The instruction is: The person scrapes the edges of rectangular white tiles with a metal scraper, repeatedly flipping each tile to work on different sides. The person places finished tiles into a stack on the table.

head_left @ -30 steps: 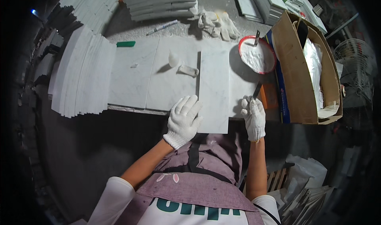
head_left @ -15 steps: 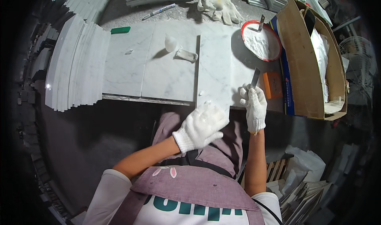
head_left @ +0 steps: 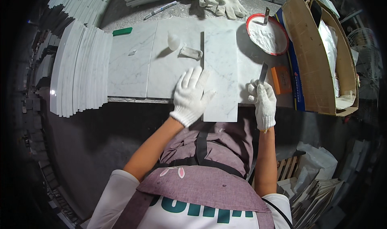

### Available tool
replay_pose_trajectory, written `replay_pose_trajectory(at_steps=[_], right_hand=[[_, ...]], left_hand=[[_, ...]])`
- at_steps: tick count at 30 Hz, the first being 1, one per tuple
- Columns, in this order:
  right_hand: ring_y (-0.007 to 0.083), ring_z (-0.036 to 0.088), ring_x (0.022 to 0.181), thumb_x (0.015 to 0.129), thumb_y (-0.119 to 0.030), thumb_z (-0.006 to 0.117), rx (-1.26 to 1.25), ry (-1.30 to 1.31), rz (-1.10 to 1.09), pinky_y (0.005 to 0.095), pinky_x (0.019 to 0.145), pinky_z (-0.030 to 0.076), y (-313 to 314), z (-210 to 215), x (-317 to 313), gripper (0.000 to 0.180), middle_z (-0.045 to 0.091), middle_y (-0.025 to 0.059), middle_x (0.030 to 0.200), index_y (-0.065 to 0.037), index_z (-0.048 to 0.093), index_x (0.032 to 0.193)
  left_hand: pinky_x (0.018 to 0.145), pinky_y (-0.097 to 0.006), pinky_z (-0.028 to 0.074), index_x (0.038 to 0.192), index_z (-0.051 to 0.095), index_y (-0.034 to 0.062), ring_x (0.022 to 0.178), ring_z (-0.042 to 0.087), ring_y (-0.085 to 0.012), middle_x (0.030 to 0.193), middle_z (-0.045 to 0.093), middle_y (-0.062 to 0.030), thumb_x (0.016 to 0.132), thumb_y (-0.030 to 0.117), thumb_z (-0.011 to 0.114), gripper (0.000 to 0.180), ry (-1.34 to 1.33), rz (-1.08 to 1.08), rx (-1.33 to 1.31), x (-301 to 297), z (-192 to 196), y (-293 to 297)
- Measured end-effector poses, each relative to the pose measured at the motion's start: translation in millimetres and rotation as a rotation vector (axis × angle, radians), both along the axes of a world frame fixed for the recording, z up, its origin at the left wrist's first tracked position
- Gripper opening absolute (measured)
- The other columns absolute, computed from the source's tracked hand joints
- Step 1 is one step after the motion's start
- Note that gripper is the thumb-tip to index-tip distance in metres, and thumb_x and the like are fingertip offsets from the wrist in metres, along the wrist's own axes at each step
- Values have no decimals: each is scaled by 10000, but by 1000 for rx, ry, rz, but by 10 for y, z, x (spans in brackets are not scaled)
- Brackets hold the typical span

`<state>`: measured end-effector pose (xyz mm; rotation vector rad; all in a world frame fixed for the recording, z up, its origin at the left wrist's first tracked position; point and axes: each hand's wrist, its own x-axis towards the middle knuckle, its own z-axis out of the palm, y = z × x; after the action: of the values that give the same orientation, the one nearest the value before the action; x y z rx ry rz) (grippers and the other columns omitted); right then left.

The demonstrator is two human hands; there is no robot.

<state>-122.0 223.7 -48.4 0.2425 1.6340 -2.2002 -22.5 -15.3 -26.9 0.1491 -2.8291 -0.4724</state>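
Left hand (head_left: 191, 96), fingers spread, lies flat on the marble tile's (head_left: 220, 67) left edge; tile runs lengthwise away from the person. Right hand (head_left: 263, 100), just right, grips a scraper blade (head_left: 263, 73).

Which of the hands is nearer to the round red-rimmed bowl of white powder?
Right. The right hand, gripping a thin metal blade, sits below the red-rimmed bowl; the left hand lies farther left, on the white marble tile.

A long white marble tile (head_left: 220, 67) with faint grey veining lies flat on the bench, lengthwise away from the person, its near end overhanging the bench edge. A narrow flat metal blade (head_left: 263, 73) stands nearly upright just beside its right edge.
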Motion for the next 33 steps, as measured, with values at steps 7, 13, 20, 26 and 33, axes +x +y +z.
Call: replay_pose_trajectory(at_steps=[7,13,20,26,33], right_hand=[[136,690,992,1048,-216,607,75,-19,60,274,779,562,-86,188,-2,258,703,71,1122,-16,634,1208],[94,629,906,1016,-204,651,394,123,276,260,822,512,-376,195,88,265,705,45,1002,6,674,1175],[83,600,865,1006,-177,664,367,58,211,248,799,498,-437,117,133,263,707,34,954,38,693,1156],[87,611,864,1003,-144,653,373,151,233,253,787,498,-341,37,306,220,716,45,977,22,691,1141],[94,624,899,1030,-217,644,208,3,250,274,812,518,-173,255,417,253,686,3,1020,-11,669,1174]], left_hand=[[1143,-412,396,1486,490,28,1383,487,-332,1512,490,-217,970,289,682,609,-203,129,627,267,216,177],[1124,-367,406,1478,471,-36,1335,537,-303,1457,549,-228,997,359,632,643,-260,199,1062,27,258,56],[1027,-412,460,1361,574,12,1193,611,-351,1261,648,-237,942,450,652,611,-168,248,994,-48,44,171],[1125,-407,402,1432,535,18,1328,526,-351,1415,566,-245,914,401,713,668,-226,304,1232,135,101,283],[1071,-358,431,1494,455,-19,1297,521,-269,1495,452,-210,947,262,707,665,-289,233,1005,299,248,230]])
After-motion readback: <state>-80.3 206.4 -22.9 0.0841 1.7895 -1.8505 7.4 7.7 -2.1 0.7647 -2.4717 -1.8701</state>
